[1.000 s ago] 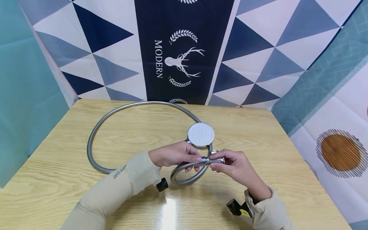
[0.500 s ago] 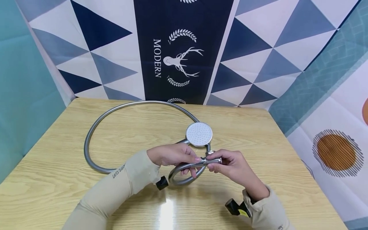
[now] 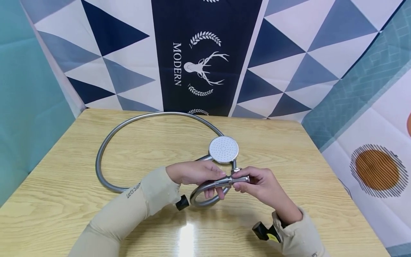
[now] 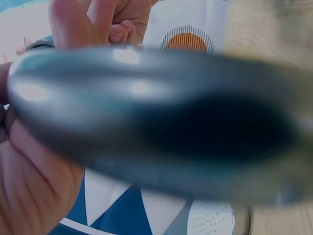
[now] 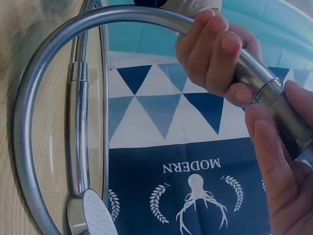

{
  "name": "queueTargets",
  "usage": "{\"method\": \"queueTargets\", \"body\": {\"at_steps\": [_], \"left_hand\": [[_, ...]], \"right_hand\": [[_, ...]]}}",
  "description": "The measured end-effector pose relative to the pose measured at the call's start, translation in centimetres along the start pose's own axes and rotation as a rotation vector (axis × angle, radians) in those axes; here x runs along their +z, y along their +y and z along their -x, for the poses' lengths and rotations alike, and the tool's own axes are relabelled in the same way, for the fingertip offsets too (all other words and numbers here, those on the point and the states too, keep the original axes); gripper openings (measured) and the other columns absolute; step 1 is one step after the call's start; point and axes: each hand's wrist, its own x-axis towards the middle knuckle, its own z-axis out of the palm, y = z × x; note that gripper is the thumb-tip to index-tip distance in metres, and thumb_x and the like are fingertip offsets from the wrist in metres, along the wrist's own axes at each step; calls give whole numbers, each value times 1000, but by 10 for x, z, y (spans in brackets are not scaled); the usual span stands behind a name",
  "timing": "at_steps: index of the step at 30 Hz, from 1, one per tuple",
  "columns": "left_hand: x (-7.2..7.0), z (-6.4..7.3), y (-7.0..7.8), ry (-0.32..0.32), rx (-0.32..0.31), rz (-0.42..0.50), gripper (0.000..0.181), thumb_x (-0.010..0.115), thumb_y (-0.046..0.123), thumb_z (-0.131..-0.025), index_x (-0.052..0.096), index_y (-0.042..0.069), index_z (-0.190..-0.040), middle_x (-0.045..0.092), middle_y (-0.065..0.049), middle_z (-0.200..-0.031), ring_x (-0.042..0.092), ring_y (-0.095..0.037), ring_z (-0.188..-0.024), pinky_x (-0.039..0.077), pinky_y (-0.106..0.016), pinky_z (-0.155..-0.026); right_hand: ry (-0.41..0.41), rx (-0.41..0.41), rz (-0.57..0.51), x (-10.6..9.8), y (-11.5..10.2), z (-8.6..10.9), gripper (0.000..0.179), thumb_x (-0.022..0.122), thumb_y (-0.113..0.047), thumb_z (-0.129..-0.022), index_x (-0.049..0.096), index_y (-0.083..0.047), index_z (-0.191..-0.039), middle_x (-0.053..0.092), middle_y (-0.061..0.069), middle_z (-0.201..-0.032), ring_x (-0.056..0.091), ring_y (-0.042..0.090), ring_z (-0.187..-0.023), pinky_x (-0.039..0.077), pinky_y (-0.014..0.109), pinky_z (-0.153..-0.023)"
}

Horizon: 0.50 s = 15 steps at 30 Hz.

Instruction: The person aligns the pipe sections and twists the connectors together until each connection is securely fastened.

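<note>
A flexible metal shower hose (image 3: 97, 160) curves over the wooden table, and its near end is lifted and bent into a small loop. My left hand (image 3: 199, 172) grips the hose just behind its end fitting, thumb above and fingers below. With thumb and fingers, my right hand (image 3: 261, 182) pinches the metal sleeve nut (image 5: 289, 120) at that end; screw thread shows between sleeve and hose in the right wrist view. Just beyond the hands, a round shower head (image 3: 223, 149) lies white face up, its handle (image 5: 78, 137) partly hidden by the left hand. In the left wrist view, blurred hose (image 4: 98, 117) covers much of the scene.
Behind the wooden table (image 3: 154, 157) hangs a patterned cloth (image 3: 128, 46) with triangles and a deer print. A hex nut (image 3: 237, 170) on the hose lies close behind the right fingers. Black wrist cameras sit below both hands.
My left thumb and fingers have shifted slightly around the hose end. The right hand keeps its pinch on the sleeve nut, and the shower head lies where it was.
</note>
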Motion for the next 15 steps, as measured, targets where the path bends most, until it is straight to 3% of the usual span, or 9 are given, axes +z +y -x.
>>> {"method": "queueTargets", "body": {"at_steps": [2,6,15], "left_hand": [[0,0,1,-11,-4,-2,36,29,6,-105,49,-23,-110,67,-4,-77,57,-4,-55,49,-19,-56],[2,0,4,27,-31,-41,31,35,5,-104,53,-21,-105,64,3,-73,53,-4,-55,47,-18,-55],[1,4,6,88,-42,-185,26,42,6,-103,59,-14,-102,61,1,-72,51,-7,-51,44,-20,-52]], "right_hand": [[-8,7,4,0,0,0,12,68,9,-82,66,8,-94,68,-9,-85,61,4,-63,52,25,-54],[-12,1,21,1,-1,0,13,69,9,-82,67,7,-94,68,-8,-85,58,3,-62,50,24,-53],[-12,-24,29,5,0,-2,14,69,10,-81,67,7,-94,69,-6,-87,59,3,-64,50,23,-53]]}}
